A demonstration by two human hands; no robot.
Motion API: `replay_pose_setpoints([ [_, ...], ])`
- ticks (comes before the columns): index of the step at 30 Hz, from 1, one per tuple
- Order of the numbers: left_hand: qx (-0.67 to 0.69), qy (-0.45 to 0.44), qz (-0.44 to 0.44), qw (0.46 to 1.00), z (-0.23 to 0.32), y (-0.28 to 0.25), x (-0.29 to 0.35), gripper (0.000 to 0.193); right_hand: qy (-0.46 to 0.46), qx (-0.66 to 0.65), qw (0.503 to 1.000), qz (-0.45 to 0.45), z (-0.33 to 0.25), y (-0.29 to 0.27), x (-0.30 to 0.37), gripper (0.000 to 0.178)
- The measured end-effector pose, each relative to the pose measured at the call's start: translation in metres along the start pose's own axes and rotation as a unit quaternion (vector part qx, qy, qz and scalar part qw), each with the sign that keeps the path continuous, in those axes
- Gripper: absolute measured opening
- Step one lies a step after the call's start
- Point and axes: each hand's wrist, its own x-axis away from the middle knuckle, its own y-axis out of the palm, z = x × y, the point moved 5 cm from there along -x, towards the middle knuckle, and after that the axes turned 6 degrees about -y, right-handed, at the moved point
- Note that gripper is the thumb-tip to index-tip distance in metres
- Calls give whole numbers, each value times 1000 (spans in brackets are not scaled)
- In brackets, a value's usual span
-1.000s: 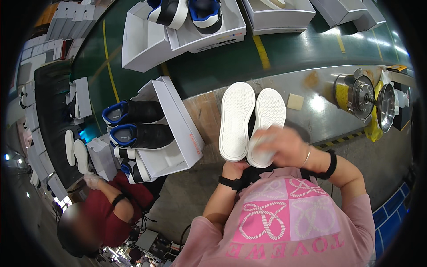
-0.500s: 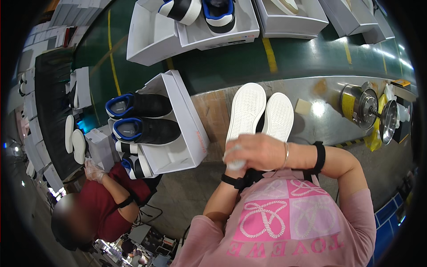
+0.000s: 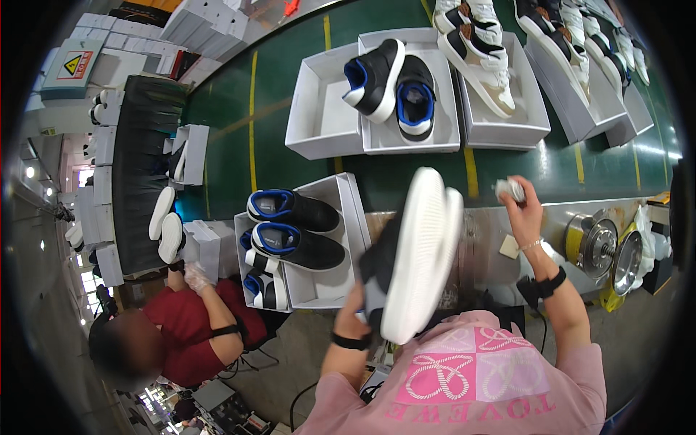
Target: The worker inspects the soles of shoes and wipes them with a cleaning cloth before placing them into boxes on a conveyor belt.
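A pair of sneakers (image 3: 415, 268) with black uppers and thick white soles is tilted on edge in front of my chest, blurred by motion. My left hand (image 3: 353, 308) grips them from the left at the heel end; its fingers are partly hidden. The second shoe mostly hides behind the first, its white sole showing on the right. My right hand (image 3: 523, 214) is raised over the far edge of the metal worktop (image 3: 482, 239), apart from the sneakers. Between its fingertips it pinches a crumpled white wad (image 3: 510, 191), like cloth or tissue.
Left of the sneakers, an open white shoebox (image 3: 351, 217) carries black shoes with blue linings (image 3: 301, 245). More shoeboxes (image 3: 409, 148) with shoes stand on the green conveyor (image 3: 275, 145). A pale square pad (image 3: 509, 246) and a metal pot (image 3: 591, 241) sit at right. A co-worker (image 3: 181, 319) sits at left.
The sneakers, before soles up with my right hand wiping over a heel, are now turned on edge. My right hand has moved right and away with the wad. The view has shifted.
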Motion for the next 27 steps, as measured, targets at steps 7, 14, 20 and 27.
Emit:
replay_pose_setpoints([
  [7,-538,310,208,756,271,70,-51,28,53,35,996,-64,22,0,62,34],
  [14,-856,244,314,329,351,107,-200,25,74,0,993,-92,5,25,55,31],
  [20,-929,282,131,200,351,106,-268,15,103,-37,992,-68,21,29,32,30],
  [27,-921,365,5,135,334,113,-312,23,140,-46,987,-60,54,35,22,35],
])
